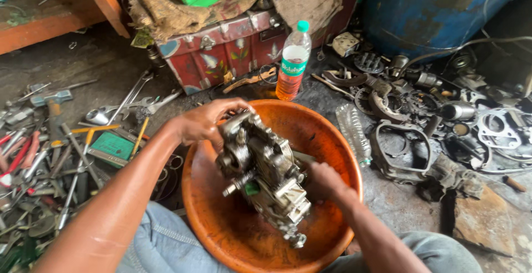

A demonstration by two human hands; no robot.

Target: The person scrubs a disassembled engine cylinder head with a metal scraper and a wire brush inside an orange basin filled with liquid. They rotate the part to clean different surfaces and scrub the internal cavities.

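Head camera view, looking down at a person seated on a workshop floor, knees in pale blue jeans at the bottom edge. Both bare hands hold a greasy grey metal engine assembly [265,177] with shafts and gears, tilted above a wide round orange plastic basin [327,134] that sits between the knees. The left hand [206,120] grasps the upper end of the engine part, fingers curled over its top edge. The right hand [323,181] is clenched around the part's right side, low in the basin (its fingertips are hidden behind the metal).

Just beyond the basin's far rim stands an upright clear plastic bottle [292,60] with a green cap, partly filled with orange liquid. Behind it lies a battered red metal trunk [221,51] painted with small flowers, draped with brown sacking. A crushed empty clear plastic bottle [353,133] lies on its side against the basin's right rim. To the right, dark metal gaskets, rings and engine covers [432,123] are scattered across the floor in front of a large blue drum [438,7]. To the left, a spread of spanners, pliers and screwdrivers [50,151] covers the ground.
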